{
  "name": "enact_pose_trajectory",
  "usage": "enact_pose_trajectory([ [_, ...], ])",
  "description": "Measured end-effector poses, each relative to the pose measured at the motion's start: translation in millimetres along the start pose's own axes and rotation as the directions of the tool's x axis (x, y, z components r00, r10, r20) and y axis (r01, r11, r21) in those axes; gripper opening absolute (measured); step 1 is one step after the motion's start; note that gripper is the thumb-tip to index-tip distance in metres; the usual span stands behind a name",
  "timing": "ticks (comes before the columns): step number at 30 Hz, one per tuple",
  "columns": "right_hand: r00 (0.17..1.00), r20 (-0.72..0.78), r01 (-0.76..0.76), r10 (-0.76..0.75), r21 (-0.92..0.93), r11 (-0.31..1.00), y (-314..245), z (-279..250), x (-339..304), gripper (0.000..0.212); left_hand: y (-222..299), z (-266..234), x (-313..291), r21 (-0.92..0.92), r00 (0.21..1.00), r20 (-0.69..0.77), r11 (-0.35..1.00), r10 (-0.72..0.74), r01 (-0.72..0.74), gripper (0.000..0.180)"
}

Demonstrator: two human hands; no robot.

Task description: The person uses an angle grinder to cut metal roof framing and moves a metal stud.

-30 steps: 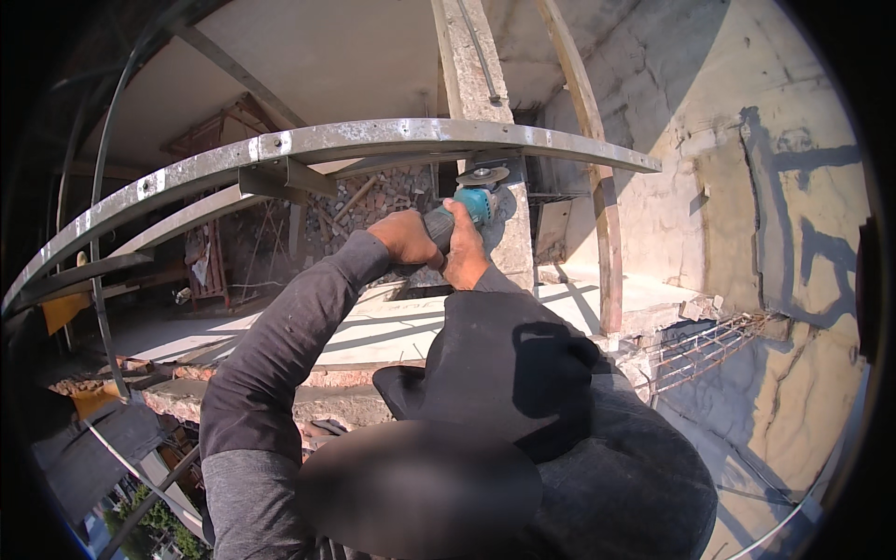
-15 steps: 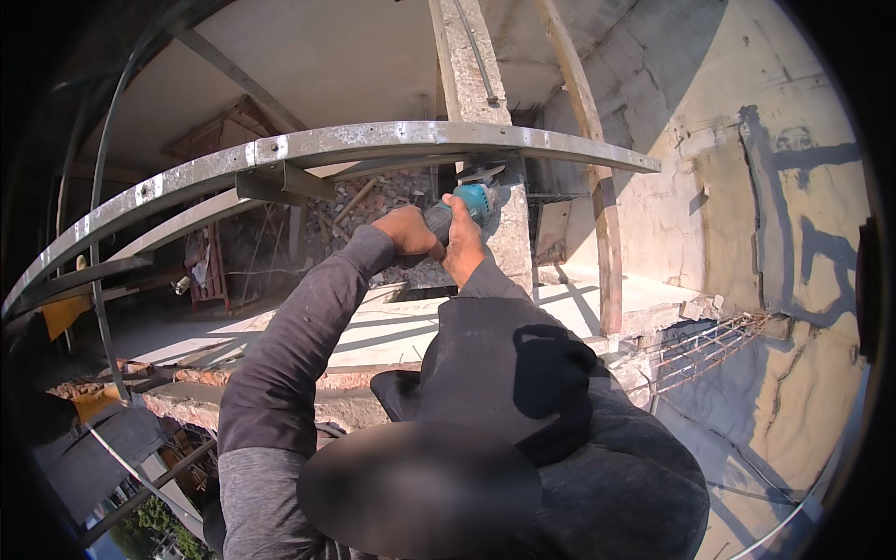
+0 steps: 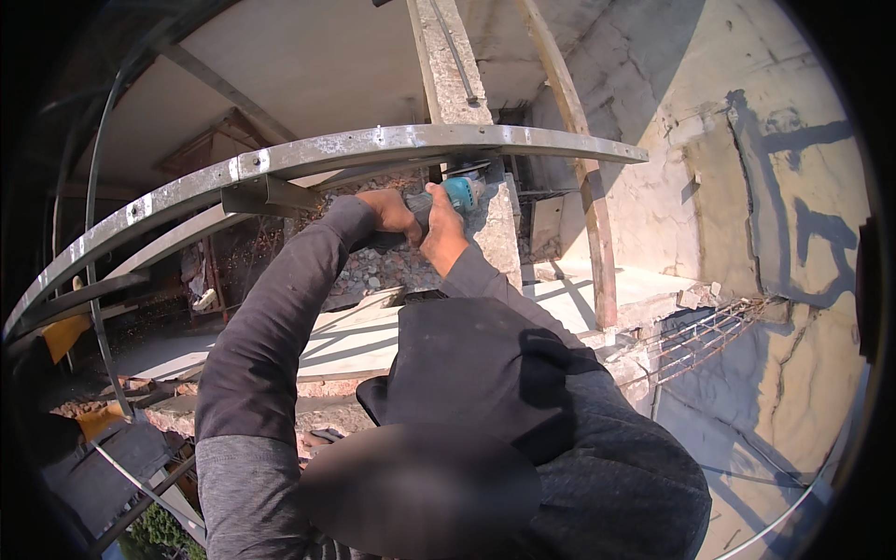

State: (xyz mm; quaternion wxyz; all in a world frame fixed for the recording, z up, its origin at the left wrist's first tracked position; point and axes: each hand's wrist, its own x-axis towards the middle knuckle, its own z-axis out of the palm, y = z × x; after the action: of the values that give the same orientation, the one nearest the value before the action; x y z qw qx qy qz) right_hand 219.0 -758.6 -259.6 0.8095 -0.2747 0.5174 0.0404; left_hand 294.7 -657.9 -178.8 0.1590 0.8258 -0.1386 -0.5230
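Observation:
Both my hands hold an angle grinder with a teal head and dark body. My left hand is wrapped round the rear of the body. My right hand grips close behind the head, its thumb up along the side. The grinder's disc is at the lower edge of a long grey metal beam, beside a rough concrete column. Whether the disc touches the metal cannot be made out. Small orange specks like sparks show left of my left sleeve.
A wooden post stands right of the column. A short metal bracket hangs under the beam. Broken rubble lies below. Bare rebar sticks out from the broken slab edge. A cracked wall rises at the right.
The grinder and both hands appear slightly further left, as does most of the scene with the view. Orange specks now show more plainly at the left. Both hands keep their hold.

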Motion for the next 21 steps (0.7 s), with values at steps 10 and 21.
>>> enact_pose_trajectory([
  [10, 1.000, -0.009, -0.016, 0.015, -0.066, 0.998, 4.2, 3.4, -7.7, 0.059, -5.9, 2.3, -7.0, -0.047, 0.999, 0.004, 0.998, -0.041, 0.041, 0.039],
  [21, 0.995, 0.098, 0.033, -0.036, 0.034, 0.999, -11.9, -31.4, -22.8, 0.038, 13.4, 30.4, -6.7, 0.017, 0.996, -0.060, 0.998, 0.069, -0.068, 0.056],
])
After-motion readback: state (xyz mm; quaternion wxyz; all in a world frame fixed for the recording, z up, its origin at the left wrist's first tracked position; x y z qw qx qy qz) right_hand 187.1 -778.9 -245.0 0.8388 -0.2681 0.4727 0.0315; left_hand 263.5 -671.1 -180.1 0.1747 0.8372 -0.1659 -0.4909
